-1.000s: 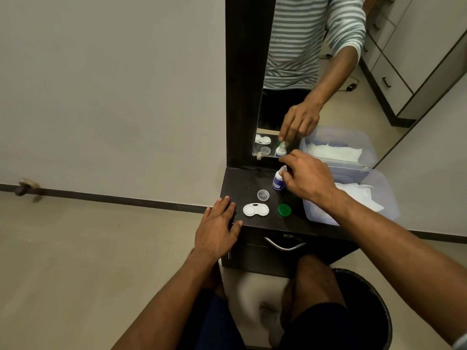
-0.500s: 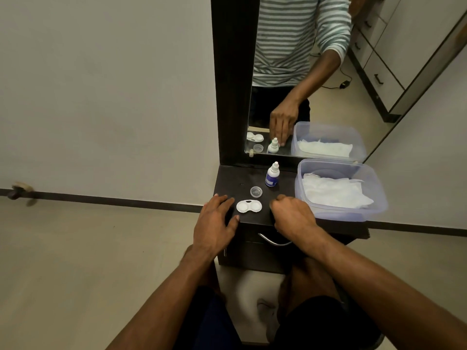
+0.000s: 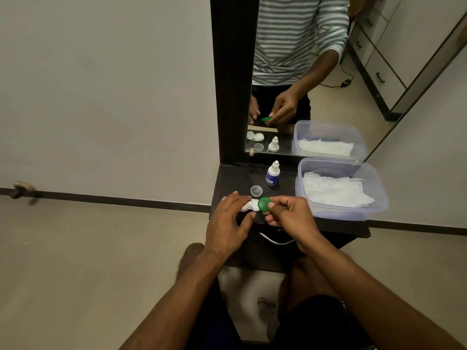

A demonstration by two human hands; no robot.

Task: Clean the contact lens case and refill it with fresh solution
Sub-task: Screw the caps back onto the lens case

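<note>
My right hand [image 3: 290, 215] pinches the green cap [image 3: 264, 205] by its edge between thumb and fingertips, holding it tilted just over the right well of the white lens case [image 3: 249, 206], which lies on the dark worktop [image 3: 228, 180] in the middle of the frame. My left hand [image 3: 228, 221] rests with relaxed, fairly straight fingers over the case's left end, steadying it without gripping anything.

The cap is small and I hold only its rim, so it could slip out and roll off the front edge of the worktop to the floor. If I set it down crooked on the well, the thread may cross and I cannot tell from here whether it seats flat. My left hand covers part of the case, so I cannot see whether that well holds solution; pressing too hard there could tip the case and spill whatever is inside.

The clear cap [image 3: 256, 190] sits loose just above the case, and the small dropper bottle [image 3: 272, 174] stands upright beyond it, with no cap on its nozzle. A careless sweep of my right wrist could knock either over. The plastic tub [image 3: 379, 198] of tissues sits at the right, close to my forearm.
</note>
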